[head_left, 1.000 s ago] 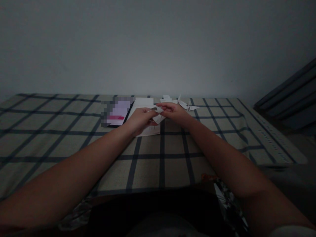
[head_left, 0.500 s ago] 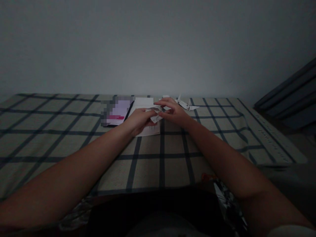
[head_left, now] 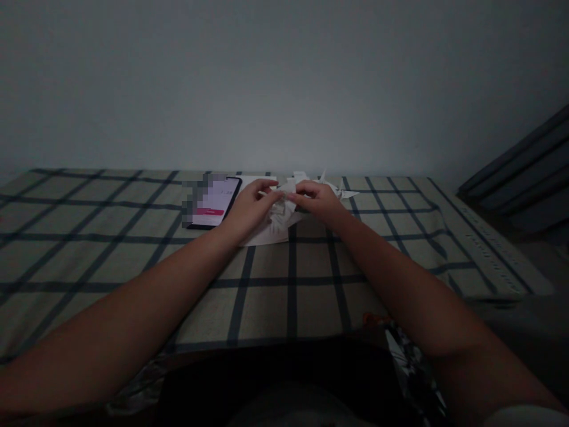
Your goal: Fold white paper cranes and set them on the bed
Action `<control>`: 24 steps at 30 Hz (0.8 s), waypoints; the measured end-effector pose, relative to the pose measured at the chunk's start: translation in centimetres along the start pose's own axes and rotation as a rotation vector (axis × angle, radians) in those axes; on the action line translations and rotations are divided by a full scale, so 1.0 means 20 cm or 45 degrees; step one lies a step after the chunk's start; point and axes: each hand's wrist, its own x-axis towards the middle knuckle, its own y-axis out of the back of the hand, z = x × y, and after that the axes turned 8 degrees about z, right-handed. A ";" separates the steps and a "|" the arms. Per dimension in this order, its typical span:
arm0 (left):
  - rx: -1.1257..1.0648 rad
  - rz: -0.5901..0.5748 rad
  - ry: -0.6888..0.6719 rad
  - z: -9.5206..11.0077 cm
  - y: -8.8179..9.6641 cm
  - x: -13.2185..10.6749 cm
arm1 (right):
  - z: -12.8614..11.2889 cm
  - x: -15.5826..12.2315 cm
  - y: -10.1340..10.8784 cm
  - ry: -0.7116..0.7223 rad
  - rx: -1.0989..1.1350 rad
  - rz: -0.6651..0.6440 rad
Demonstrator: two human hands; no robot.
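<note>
Between my two hands is a piece of folded white paper (head_left: 280, 212), partly covered by fingers. My left hand (head_left: 253, 204) pinches its left side with thumb and fingers. From the right, my right hand (head_left: 317, 198) grips the other side, its thumb meeting the left thumb near the middle. Under the hands lies a white sheet or booklet (head_left: 264, 238). Just beyond my right hand sit white folded paper cranes (head_left: 340, 191), partly hidden by that hand. The exact folds of the held paper are too dim to make out.
A smartphone (head_left: 216, 204) with a lit screen, partly pixelated, lies left of my left hand. The table wears a checked cloth (head_left: 267, 302) with dark stripes and printed lettering at the right. A plain wall (head_left: 275, 83) rises behind, and dark folded fabric (head_left: 524, 172) is at the far right.
My left hand has turned so its back and thumb face up, with the fingers arched. My right hand has shifted slightly right and curled its fingers. The folded paper has changed angle between them.
</note>
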 end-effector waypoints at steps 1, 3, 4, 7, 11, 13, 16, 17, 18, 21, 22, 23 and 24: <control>0.003 -0.006 -0.046 0.01 0.01 0.00 | 0.00 0.00 0.00 0.007 -0.002 -0.020; -0.002 -0.033 -0.112 0.03 0.01 0.00 | 0.01 0.00 0.00 0.036 -0.011 -0.073; 0.005 -0.062 -0.143 0.03 0.01 -0.01 | 0.01 0.01 -0.01 0.052 -0.015 -0.097; 0.067 -0.127 -0.237 0.04 0.01 -0.02 | 0.03 0.00 -0.02 0.075 -0.025 -0.099; 0.078 -0.114 -0.262 0.05 0.01 -0.03 | 0.04 0.00 -0.03 0.045 -0.022 -0.084; 0.062 -0.096 -0.240 0.05 0.02 -0.03 | 0.03 -0.01 -0.03 0.023 0.008 -0.095; -0.009 -0.064 -0.173 0.05 0.02 -0.03 | 0.01 -0.01 -0.03 -0.018 0.065 -0.085; -0.036 -0.052 -0.142 0.05 0.01 -0.02 | 0.01 -0.01 -0.03 -0.039 0.079 -0.076; -0.063 -0.043 -0.106 0.04 0.01 -0.02 | 0.00 -0.01 -0.03 -0.061 0.090 -0.062; -0.131 -0.025 0.009 0.03 0.00 -0.02 | -0.01 -0.01 -0.03 -0.085 0.089 -0.027; -0.153 -0.021 0.043 0.03 0.00 -0.02 | 0.00 -0.01 -0.03 -0.079 0.084 -0.021; -0.172 -0.013 0.069 0.03 0.00 -0.02 | 0.00 -0.01 -0.03 -0.072 0.078 -0.020; -0.186 -0.001 0.082 0.03 0.00 -0.02 | 0.00 -0.01 -0.03 -0.067 0.074 -0.020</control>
